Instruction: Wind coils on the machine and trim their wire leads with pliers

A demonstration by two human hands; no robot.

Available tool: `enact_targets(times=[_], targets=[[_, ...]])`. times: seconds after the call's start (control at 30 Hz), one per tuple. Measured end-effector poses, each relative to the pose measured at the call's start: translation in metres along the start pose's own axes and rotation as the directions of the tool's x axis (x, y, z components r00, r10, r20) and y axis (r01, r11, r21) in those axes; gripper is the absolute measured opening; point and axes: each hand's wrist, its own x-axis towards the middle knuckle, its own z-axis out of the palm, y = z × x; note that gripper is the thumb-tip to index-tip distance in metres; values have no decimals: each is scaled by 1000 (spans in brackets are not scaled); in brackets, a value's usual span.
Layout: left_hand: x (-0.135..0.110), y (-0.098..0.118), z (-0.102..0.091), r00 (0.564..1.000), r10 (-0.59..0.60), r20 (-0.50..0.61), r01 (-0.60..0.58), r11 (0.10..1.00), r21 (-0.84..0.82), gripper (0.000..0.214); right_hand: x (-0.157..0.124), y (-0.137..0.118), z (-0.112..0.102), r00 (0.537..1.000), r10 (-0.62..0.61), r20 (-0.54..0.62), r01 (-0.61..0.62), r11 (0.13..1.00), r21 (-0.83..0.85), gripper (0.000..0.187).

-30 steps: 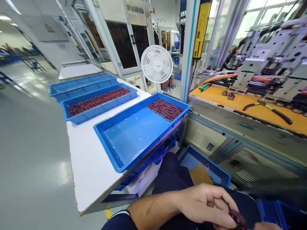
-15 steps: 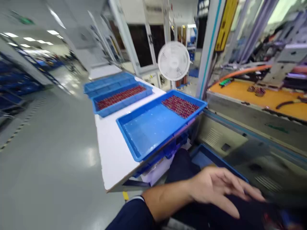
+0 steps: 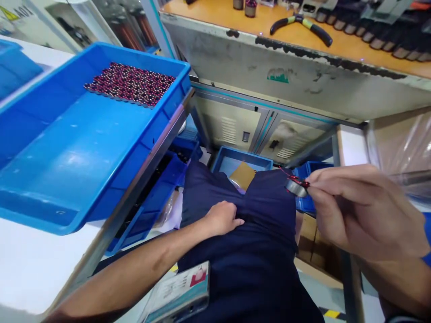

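Observation:
My right hand is raised at the right, pinching a small wound motor stator between thumb and fingers. The stator has a silver ring-shaped body and red wire, with a thin loose wire end sticking up at its left. On my lap rests my left hand, its fingers curled under and its thumb pointing right; I see nothing in it. To the left, a large blue tray on a white table holds packed rows of similar red-wired stators at its far end.
Cutting pliers with black and yellow handles lie on an orange bench top ahead, near a row of dark-topped parts. A blue bin is beyond my knees. A badge hangs over my lap.
My view has swung right and down. My left hand, spread in the air before, now lies curled on my lap. My right hand has come into clear view holding the stator.

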Motion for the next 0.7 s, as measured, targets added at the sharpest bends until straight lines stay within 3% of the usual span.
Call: enact_targets(times=[0.17, 0.37, 0.5, 0.6, 0.7], targets=[[0, 14, 18, 992, -117, 38, 112, 988, 108, 29, -9, -10, -2, 994, -69, -88, 73, 996, 47, 11], [12, 13, 20, 971, -153, 184, 136, 986, 99, 29, -17, -24, -12, 992, -96, -81, 100, 993, 57, 9], [-2, 27, 25, 991, -65, 120, 47, 988, 146, 29, -20, -32, -16, 989, -109, -102, 115, 992, 47, 8], [-16, 47, 40, 998, 52, 41, -60, 973, 224, 30, -21, -36, -19, 992, -99, -84, 103, 993, 51, 7], [-21, 67, 57, 992, 113, 54, -123, 952, 279, 26, -21, -37, -21, 989, -132, -68, 136, 989, 57, 7]])
